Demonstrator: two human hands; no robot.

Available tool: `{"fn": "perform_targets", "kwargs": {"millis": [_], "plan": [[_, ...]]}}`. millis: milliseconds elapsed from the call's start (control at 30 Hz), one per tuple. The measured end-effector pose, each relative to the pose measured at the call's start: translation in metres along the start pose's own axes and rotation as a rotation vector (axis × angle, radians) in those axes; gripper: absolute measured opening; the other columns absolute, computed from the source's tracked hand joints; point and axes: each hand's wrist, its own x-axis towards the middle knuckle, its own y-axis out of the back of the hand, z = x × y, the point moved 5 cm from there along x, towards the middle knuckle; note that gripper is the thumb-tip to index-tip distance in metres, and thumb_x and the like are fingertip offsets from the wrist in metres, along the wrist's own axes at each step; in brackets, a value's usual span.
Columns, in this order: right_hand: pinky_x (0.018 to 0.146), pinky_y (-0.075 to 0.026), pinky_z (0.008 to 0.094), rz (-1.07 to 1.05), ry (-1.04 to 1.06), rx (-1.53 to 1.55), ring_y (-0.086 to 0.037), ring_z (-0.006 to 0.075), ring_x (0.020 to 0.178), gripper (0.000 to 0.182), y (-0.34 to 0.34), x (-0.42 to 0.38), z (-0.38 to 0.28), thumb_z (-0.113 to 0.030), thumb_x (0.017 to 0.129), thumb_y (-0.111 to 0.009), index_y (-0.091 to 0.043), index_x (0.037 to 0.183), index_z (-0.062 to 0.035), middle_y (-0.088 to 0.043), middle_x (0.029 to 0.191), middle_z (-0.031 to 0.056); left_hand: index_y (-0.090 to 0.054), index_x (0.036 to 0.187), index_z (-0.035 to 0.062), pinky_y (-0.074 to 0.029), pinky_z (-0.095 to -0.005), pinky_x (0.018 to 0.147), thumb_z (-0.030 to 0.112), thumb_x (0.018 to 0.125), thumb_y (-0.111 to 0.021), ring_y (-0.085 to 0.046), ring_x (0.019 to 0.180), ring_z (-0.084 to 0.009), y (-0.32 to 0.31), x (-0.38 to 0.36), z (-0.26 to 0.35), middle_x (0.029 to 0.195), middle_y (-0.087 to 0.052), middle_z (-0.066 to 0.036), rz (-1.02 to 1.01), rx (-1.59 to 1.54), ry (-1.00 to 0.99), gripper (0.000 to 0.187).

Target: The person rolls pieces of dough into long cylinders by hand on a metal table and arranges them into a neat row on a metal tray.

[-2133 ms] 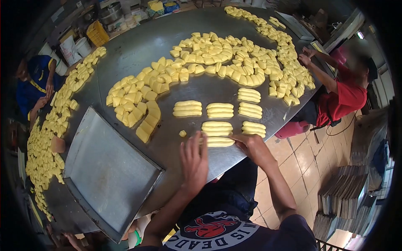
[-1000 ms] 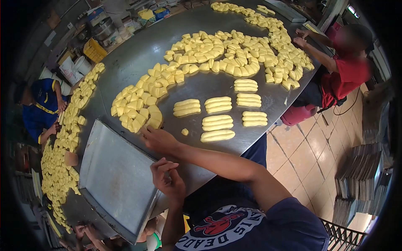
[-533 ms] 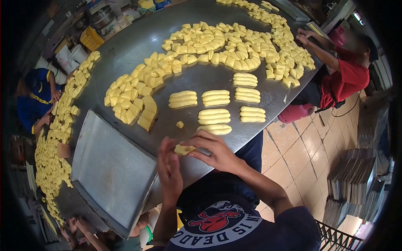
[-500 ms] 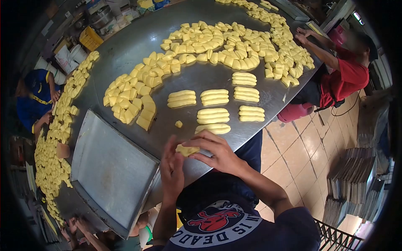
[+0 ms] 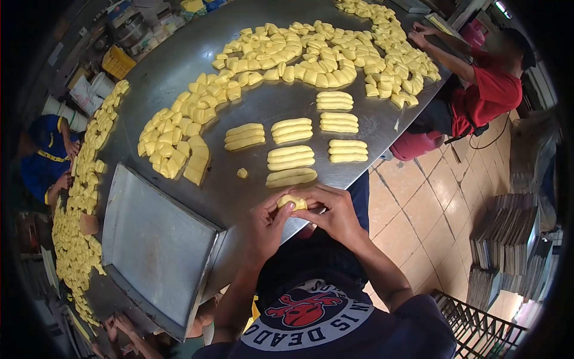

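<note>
Between my two hands is a piece of yellow dough (image 5: 292,202), held just above the near edge of the metal table. My left hand (image 5: 268,220) grips its left side, with the thumb pressed on the front. Fingers of my right hand (image 5: 332,210) close on the other side of the same piece. Just beyond my hands lie rolled dough sticks (image 5: 291,158), set side by side in small groups. A small dough scrap (image 5: 242,173) rests alone to the left of them.
Many cut dough pieces (image 5: 335,60) spread across the metal table (image 5: 155,78). An empty metal tray (image 5: 155,239) sits at the left. Co-workers are at the right (image 5: 490,90), left (image 5: 45,149) and lower left. Stacked trays (image 5: 508,233) stand on the tiled floor.
Both hands have moved right with the dough piece, and the left hand has closed in around it. The view has shifted slightly.
</note>
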Motion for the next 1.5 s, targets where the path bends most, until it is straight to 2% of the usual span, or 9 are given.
{"fn": "perform_targets", "kwargs": {"millis": [333, 400, 733, 933, 1000, 1167, 1333, 1433, 1500], "plan": [[0.073, -0.057, 0.0272, 0.046, -0.167, 0.379, -0.07, 0.013, 0.082, 0.027, 0.002, -0.005, 0.032, -0.005, 0.087, -0.08, -0.076, 0.114, -0.0028, -0.071, 0.095, 0.0096, -0.064, 0.125, -0.0057, -0.062, -0.0335, 0.093, 0.005, 0.102, -0.063, -0.069, 0.11, -0.0188, 0.006, 0.001, -0.006, 0.12, -0.07, -0.015, -0.013, -0.522, 0.236, 0.026], [0.072, -0.055, 0.0276, -0.006, -0.108, 0.152, -0.068, 0.0136, 0.081, 0.023, 0.0, -0.008, 0.028, -0.004, 0.09, -0.076, -0.077, 0.113, -0.0038, -0.069, 0.095, 0.0089, -0.063, 0.128, -0.0069, -0.059, -0.0327, 0.1, 0.002, 0.102, -0.061, -0.069, 0.108, -0.0168, 0.001, 0.0, -0.001, 0.119, -0.07, -0.014, -0.083, -0.085, 0.118, 0.028], [0.08, -0.06, 0.0326, 0.041, 0.003, 0.08, -0.07, 0.0227, 0.089, 0.03, 0.001, -0.008, 0.019, -0.006, 0.089, -0.077, -0.074, 0.118, -0.001, -0.069, 0.104, 0.0102, -0.065, 0.127, -0.0057, -0.053, -0.03, 0.101, 0.001, 0.099, -0.066, -0.066, 0.115, -0.0162, 0.0, -0.005, 0.005, 0.12, -0.07, -0.012, -0.091, -0.269, 0.16, 0.029], [0.079, -0.058, 0.032, 0.027, 0.245, -0.303, -0.07, 0.0228, 0.089, 0.031, -0.003, -0.01, 0.012, -0.008, 0.087, -0.079, -0.075, 0.118, -0.0033, -0.07, 0.106, 0.0111, -0.068, 0.122, -0.0032, -0.058, -0.0295, 0.088, 0.002, 0.099, -0.064, -0.072, 0.101, -0.0185, 0.003, -0.006, 0.014, 0.112, -0.074, -0.013, -0.007, 0.29, 0.052, 0.024], [0.077, -0.056, 0.0305, 0.021, 0.23, -0.341, -0.071, 0.0215, 0.09, 0.03, -0.001, -0.01, 0.013, -0.007, 0.087, -0.079, -0.076, 0.117, -0.0039, -0.072, 0.106, 0.0115, -0.072, 0.116, -0.0017, -0.059, -0.0302, 0.085, 0.0, 0.097, -0.066, -0.075, 0.096, -0.0198, -0.001, -0.01, 0.029, 0.107, -0.076, -0.014, 0.052, 0.589, -0.225, 0.02], [0.069, -0.053, 0.0328, 0.175, -0.2, 0.396, -0.067, 0.0221, 0.079, 0.017, -0.005, -0.001, 0.024, -0.008, 0.091, -0.075, -0.077, 0.107, -0.0029, -0.071, 0.09, 0.0099, -0.075, 0.108, -0.0013, -0.059, -0.0298, 0.083, 0.002, 0.094, -0.071, -0.076, 0.097, -0.0208, -0.001, -0.013, 0.036, 0.11, -0.077, -0.016, 0.081, 0.519, -0.427, 0.015], [0.071, -0.051, 0.0337, -0.107, -0.032, -0.033, -0.067, 0.0227, 0.078, 0.023, 0.004, 0.001, 0.016, -0.011, 0.093, -0.074, -0.077, 0.114, -0.0045, -0.073, 0.092, 0.0121, -0.075, 0.107, -0.0014, -0.059, -0.029, 0.085, 0.002, 0.092, -0.073, -0.075, 0.096, -0.0176, 0.01, -0.008, 0.039, 0.107, -0.077, -0.015, 0.016, 0.58, -0.379, 0.016], [0.071, -0.052, 0.0354, -0.162, 0.009, -0.1, -0.068, 0.0253, 0.077, 0.025, 0.007, 0.004, 0.025, -0.013, 0.093, -0.073, -0.076, 0.116, -0.0047, -0.073, 0.093, 0.0139, -0.076, 0.106, -0.0019, -0.059, -0.0284, 0.083, 0.002, 0.093, -0.073, -0.073, 0.092, -0.0126, 0.016, 0.003, 0.03, 0.099, -0.078, -0.012, -0.034, 0.498, -0.031, 0.014], [0.071, -0.052, 0.036, -0.218, -0.01, -0.123, -0.069, 0.0267, 0.078, 0.025, 0.008, 0.008, 0.024, -0.014, 0.094, -0.073, -0.076, 0.117, -0.0048, -0.073, 0.094, 0.0148, -0.076, 0.104, -0.0024, -0.059, -0.0276, 0.077, 0.004, 0.094, -0.073, -0.071, 0.089, -0.0083, 0.018, 0.01, 0.022, 0.098, -0.078, -0.009, -0.011, 0.024, -0.111, 0.012]]}}
